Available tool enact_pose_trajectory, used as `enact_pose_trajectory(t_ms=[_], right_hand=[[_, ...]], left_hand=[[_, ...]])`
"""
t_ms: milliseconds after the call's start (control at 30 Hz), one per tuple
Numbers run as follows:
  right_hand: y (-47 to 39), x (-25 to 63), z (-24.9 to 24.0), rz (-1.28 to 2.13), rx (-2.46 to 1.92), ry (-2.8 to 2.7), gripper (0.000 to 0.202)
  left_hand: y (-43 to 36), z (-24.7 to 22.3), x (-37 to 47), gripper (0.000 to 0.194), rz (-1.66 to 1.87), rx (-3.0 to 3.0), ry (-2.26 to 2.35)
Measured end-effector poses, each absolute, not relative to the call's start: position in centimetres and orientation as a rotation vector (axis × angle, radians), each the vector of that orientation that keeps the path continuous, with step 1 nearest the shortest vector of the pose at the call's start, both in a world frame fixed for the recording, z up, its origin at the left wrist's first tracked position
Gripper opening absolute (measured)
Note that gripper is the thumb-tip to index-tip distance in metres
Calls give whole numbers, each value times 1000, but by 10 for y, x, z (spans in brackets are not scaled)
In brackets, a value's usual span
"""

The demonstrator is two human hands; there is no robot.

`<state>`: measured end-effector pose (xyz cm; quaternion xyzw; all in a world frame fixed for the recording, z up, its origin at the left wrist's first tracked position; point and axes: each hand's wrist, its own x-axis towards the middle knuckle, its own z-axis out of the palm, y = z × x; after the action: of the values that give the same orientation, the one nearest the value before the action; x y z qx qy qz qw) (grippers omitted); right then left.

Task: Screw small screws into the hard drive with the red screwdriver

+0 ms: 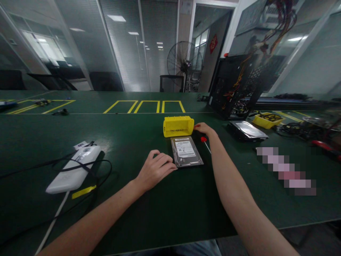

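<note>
A hard drive (186,152) with a white label lies flat on the green table in front of me. My left hand (157,167) has its fingers curled at the drive's near left corner, thumb and fingertips against its edge. Just beyond the drive stands a yellow parts bin (179,132), its open side towards me, with small dark bits inside. My right hand (204,128) reaches to the bin's right edge with fingers closed. Something orange-red shows at its fingertips, too small to make out. Beside that forearm lies a screwdriver (204,139) with a red handle, partly hidden by the arm.
On the left, a white power strip (76,167) lies among black cables. At the right are another drive (246,129), a second yellow bin (267,121) and an open computer case (234,85) with hanging wires. A blurred patch (286,172) covers something nearer.
</note>
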<state>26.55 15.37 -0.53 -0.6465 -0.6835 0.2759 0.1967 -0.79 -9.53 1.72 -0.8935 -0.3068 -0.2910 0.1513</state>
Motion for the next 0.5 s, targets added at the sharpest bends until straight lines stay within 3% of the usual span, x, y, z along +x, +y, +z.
enact_pose_trajectory(t_ms=[167,300,500], right_hand=[[153,264,-5,772,-1807,-1907,32],[151,264,-3,785,-1806,-1904,31],[149,263,-1,779,-1826,-1898,31]], left_hand=[[-94,16,-8,13,-887,-2672,-1135],[-92,16,-7,23,-894,-2742,-1308],[-88,15,-5,18,-939,-2845,-1454]])
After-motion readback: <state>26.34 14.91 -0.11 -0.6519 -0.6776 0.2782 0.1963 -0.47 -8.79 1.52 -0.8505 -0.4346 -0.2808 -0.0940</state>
